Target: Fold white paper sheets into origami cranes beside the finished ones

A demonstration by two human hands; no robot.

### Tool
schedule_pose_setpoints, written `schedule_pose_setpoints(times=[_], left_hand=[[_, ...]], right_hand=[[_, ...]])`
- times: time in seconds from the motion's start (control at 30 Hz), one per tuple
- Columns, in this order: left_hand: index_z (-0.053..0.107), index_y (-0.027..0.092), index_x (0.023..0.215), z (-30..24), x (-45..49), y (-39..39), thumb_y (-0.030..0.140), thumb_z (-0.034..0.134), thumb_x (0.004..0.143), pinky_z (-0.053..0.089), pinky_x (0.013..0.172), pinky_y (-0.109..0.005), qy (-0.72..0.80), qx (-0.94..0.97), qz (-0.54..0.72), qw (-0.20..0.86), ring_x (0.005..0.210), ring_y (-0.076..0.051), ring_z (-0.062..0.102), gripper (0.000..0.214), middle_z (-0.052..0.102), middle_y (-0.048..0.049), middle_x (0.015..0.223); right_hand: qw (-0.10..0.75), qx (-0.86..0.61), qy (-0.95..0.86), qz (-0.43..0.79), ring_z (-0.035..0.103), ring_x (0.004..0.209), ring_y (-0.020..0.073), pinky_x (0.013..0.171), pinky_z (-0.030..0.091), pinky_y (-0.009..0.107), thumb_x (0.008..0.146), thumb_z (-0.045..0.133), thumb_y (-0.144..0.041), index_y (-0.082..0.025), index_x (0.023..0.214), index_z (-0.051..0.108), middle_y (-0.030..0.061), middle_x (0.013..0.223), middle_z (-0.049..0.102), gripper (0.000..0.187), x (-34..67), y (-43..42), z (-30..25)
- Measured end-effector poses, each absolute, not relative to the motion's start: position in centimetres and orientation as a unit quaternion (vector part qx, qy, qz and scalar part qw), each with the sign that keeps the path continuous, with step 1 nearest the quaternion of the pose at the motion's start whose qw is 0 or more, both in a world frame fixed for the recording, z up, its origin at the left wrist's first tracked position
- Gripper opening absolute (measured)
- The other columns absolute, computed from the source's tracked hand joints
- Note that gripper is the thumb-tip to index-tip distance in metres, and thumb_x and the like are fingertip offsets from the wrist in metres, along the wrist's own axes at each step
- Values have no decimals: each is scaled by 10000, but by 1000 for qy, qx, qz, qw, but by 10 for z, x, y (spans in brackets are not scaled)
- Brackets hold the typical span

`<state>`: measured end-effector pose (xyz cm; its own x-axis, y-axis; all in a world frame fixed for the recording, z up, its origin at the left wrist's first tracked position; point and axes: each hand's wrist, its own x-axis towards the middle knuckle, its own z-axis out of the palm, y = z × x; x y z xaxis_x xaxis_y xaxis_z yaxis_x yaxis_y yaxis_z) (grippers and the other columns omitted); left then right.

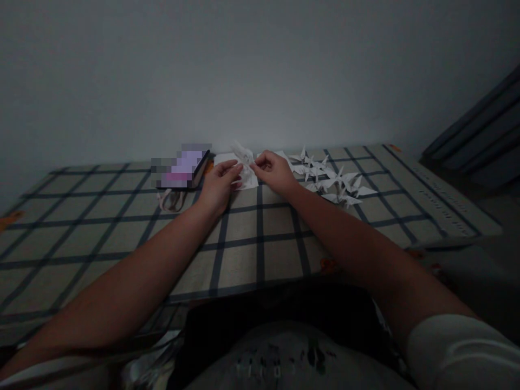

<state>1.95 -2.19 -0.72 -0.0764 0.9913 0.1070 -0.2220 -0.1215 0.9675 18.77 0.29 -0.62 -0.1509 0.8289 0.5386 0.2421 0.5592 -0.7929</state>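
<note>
Both my arms reach forward over a checked cloth [260, 254]. My left hand [221, 181] and my right hand [273, 168] meet near the far wall, each pinching a small folded white paper crane [245, 156] held between them. Under the hands lies a stack of white paper sheets [247, 179]. The fingers of both hands are closed on the paper.
Several finished white paper cranes [331, 179] lie in a cluster to the right of my hands. A blurred purple box [182, 168] stands at the left by the wall, with a loop of strap [173, 199] in front of it. A dark slatted panel [479, 141] is at far right.
</note>
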Motion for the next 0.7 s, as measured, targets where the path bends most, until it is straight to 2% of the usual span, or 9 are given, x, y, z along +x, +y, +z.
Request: schedule_pose_setpoints(times=[0.07, 0.2, 0.33, 0.43, 0.53, 0.63, 0.7], left_hand=[[687, 164, 972, -7, 19, -22, 393, 865, 681, 522, 683, -236, 410, 449, 596, 525, 733, -106, 623, 411, 693, -40, 920], [708, 160, 996, -6, 22, -25, 468, 820, 747, 553, 819, -290, 358, 474, 573, 564, 992, -183, 681, 411, 719, -101, 1107], [704, 179, 1028, -6, 24, -27, 457, 858, 703, 548, 882, -318, 345, 488, 568, 566, 1089, -209, 659, 454, 712, -97, 1186], [700, 188, 1040, -7, 22, -25, 437, 867, 687, 546, 880, -312, 354, 500, 574, 543, 1066, -208, 661, 464, 722, -84, 1152], [707, 188, 975, -10, 18, -21, 446, 830, 722, 542, 816, -279, 373, 495, 595, 511, 953, -177, 671, 382, 729, -49, 1032], [715, 186, 937, -13, 15, -15, 449, 800, 746, 530, 732, -254, 383, 485, 603, 504, 815, -146, 662, 336, 723, -27, 923], [728, 181, 954, -14, 15, -13, 451, 797, 738, 526, 698, -257, 380, 486, 597, 513, 765, -150, 660, 352, 728, -32, 882]], right_hand=[[524, -393, -716, 240, 524, 698, 126, 706, 436, 276, 845, 645, -260, -186, 786, 558, -14, 743, 588, 128, 190, 1, -5], [492, -396, -754, 179, 517, 724, 135, 723, 424, 281, 817, 671, -213, -175, 837, 595, 0, 796, 599, 87, 192, 2, -5], [463, -368, -794, 139, 504, 751, 146, 748, 421, 292, 832, 711, -266, -153, 898, 653, 21, 837, 598, 142, 191, 3, -8], [429, -328, -831, 135, 497, 764, 153, 762, 427, 302, 861, 697, -294, -150, 998, 693, 28, 862, 583, 198, 191, 2, -9], [413, -291, -850, 150, 502, 773, 153, 771, 440, 304, 902, 644, -286, -159, 1052, 708, 29, 869, 556, 207, 191, -1, -8], [431, -296, -835, 174, 514, 791, 150, 773, 451, 296, 925, 564, -210, -169, 1046, 697, 32, 883, 559, 184, 193, 0, -7], [450, -310, -813, 201, 516, 776, 140, 745, 457, 284, 917, 531, -162, -175, 1110, 662, 29, 908, 567, 233, 194, 3, -9]])
